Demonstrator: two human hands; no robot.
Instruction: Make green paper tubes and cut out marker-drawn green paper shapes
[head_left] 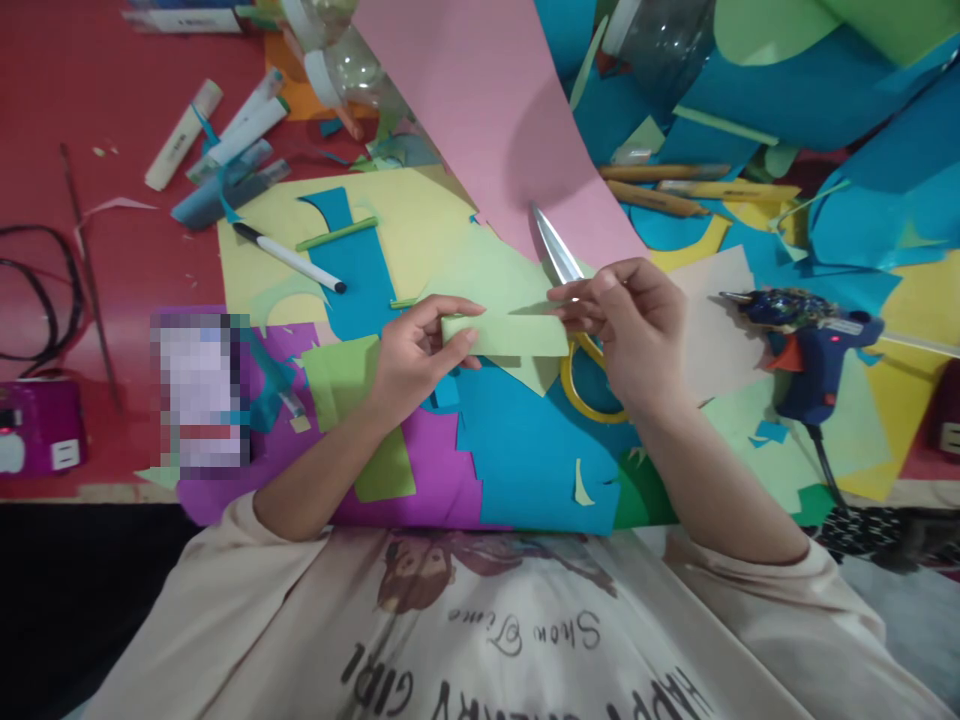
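My left hand (420, 355) pinches the left end of a light green paper strip (521, 336) between thumb and fingers. The strip lies level in front of me and looks folded along its length. At its right end is my right hand (634, 335), fingers curled closed, with the fingertips by the strip's upper corner; what they grip is hidden. Scissors with yellow handles (592, 405) lie partly beneath the right hand, their blades pointing away. Under the strip are a pale green sheet (480, 265) and a blue sheet (540, 450).
A dark blue glue gun (814, 370) lies at the right, its cord toward me. Pink card (495, 90) stretches away at the back. Several markers (184, 135) and a blurred-out phone (202, 390) are at the left. Clear bottles (360, 70) stand behind.
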